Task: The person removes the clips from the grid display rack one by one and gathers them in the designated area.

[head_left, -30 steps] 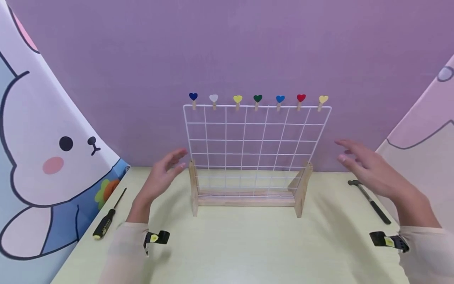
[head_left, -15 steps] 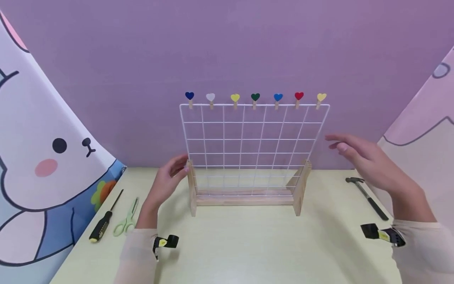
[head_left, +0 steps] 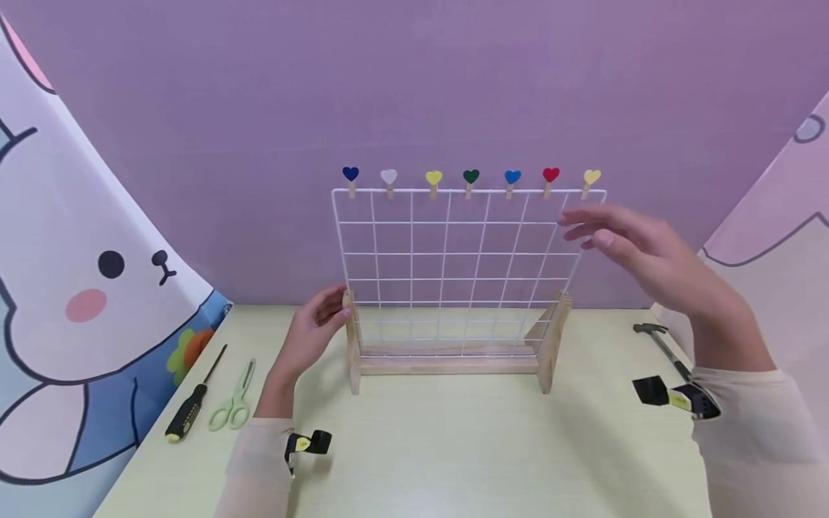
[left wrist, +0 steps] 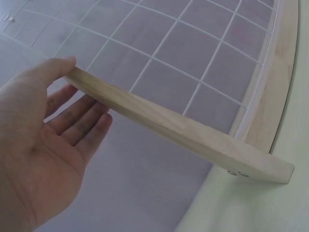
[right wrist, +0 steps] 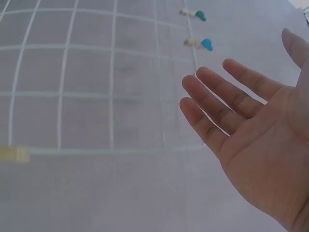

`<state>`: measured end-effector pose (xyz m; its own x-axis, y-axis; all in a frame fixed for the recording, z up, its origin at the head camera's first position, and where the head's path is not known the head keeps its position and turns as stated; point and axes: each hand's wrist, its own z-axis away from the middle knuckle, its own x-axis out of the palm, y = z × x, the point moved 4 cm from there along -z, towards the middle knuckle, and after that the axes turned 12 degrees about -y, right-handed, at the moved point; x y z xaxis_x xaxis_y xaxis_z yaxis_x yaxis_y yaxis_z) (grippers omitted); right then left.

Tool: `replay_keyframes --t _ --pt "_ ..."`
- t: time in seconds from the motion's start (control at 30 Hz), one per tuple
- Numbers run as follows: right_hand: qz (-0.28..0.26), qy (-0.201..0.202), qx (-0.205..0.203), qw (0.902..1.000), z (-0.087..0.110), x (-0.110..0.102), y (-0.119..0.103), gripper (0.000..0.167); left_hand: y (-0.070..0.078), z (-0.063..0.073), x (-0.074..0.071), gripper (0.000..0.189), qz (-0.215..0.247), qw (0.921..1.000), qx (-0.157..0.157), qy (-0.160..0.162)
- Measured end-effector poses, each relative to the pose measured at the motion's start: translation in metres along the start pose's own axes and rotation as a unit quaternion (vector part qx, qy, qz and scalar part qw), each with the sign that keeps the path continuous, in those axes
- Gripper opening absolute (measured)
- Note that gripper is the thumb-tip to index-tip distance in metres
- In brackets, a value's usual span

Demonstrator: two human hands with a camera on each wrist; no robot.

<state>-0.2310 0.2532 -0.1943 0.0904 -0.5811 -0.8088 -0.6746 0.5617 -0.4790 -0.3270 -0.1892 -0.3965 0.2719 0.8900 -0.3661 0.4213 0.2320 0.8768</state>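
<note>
A white wire grid panel [head_left: 411, 253] stands upright in a wooden stand [head_left: 447, 367] on the table. Several small clothespins with coloured hearts, such as the red heart clip [head_left: 550, 175], line its top wire. My left hand [head_left: 309, 332] pinches the top of the stand's left upright; the left wrist view shows the thumb on one side of that wooden upright [left wrist: 183, 126] and the fingers along the other. In the head view, my right hand [head_left: 654, 255] overlaps the grid's upper right side, holding nothing. Its fingers are spread and relaxed in the right wrist view.
To the left lie a black screwdriver [head_left: 188, 411] and light green scissors [head_left: 238, 396]. A hammer [head_left: 663, 345] lies at the right, its handle partly behind the right forearm. Behind the table [head_left: 453, 446] rises a purple backdrop [head_left: 453, 86].
My left hand has moved right onto the stand's left upright. My right hand has come left and up toward the grid's upper right corner. The scissors have come into view beside the left forearm.
</note>
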Motion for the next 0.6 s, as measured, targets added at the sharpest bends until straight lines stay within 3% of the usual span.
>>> replay_keyframes --t 0.1,0.3,0.6 --pt "-0.014 -0.006 -0.03 0.9994 -0.012 -0.001 -0.008 0.045 0.0 0.002 0.0 0.052 0.001 1.0 -0.001 0.0" --pt "-0.097 -0.009 -0.086 0.9915 -0.035 -0.001 -0.025 0.041 0.003 0.002 -0.001 0.051 -0.001 1.0 0.005 0.001" --pt "-0.144 -0.037 -0.096 0.9843 -0.068 -0.001 -0.055 0.04 0.0 0.0 0.0 0.049 -0.004 0.9999 0.013 0.004"
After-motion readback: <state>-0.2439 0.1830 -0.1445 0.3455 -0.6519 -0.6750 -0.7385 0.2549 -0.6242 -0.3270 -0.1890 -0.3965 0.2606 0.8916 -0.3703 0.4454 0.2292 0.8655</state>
